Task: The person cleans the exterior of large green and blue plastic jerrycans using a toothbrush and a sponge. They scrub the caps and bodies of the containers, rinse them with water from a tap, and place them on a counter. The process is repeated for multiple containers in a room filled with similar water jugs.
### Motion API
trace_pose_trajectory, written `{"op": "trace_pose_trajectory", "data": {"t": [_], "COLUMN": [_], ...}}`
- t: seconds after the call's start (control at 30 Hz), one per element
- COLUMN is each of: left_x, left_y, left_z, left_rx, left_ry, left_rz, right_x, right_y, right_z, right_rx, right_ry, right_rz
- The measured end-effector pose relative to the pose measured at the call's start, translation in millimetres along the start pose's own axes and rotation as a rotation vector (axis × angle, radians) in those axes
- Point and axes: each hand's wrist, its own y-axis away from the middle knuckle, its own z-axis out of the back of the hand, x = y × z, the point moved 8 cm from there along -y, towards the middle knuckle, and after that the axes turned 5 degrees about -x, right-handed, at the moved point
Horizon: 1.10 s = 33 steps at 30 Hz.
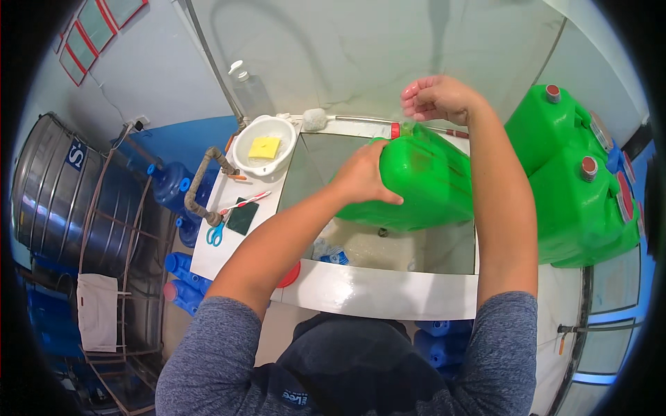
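A large green plastic jerrycan (pixel 433 180) lies tilted on its side over the sink (pixel 291 187). My left hand (pixel 364 173) grips its near left end, thumb and fingers spread around the edge. Above the can's neck (pixel 408 129), my right hand (pixel 440 99) is raised with the fingers loosely curled and apart, and I see nothing held in it. Beside the neck is a small red piece (pixel 395 130), perhaps a cap. At the sink's bottom, under the can, a drain hole (pixel 383 232) shows.
Left on the counter stand a white basin (pixel 239 149) with a yellow sponge (pixel 263 148), blue scissors (pixel 215 234), a toothbrush (pixel 244 203) and a dark green pad (pixel 243 218). A pipe faucet (pixel 201 173) rises there. More green jerrycans (pixel 565 201) stand at right.
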Motion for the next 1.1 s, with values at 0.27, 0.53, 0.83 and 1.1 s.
{"op": "trace_pose_trajectory", "data": {"t": [0.27,0.53,0.83,1.1], "left_x": [22.8,77.8,56.1,150.8], "left_y": [20.0,99.6,103.6,23.3], "left_z": [12.3,90.4,106.1,60.6], "left_rx": [-0.029,-0.169,-0.124,-0.159], "left_ry": [0.065,0.287,0.716,0.544], "left_rz": [0.16,0.233,-0.147,0.273], "right_x": [-29.3,-247.3,-241.5,-172.7], "right_y": [8.8,92.0,107.4,108.4], "right_z": [39.4,88.9,-39.4,-3.5], "right_rx": [-0.352,-0.332,-0.088,-0.374], "right_ry": [0.351,0.119,-0.754,-0.717], "right_rz": [0.035,-0.489,-0.048,0.458]}}
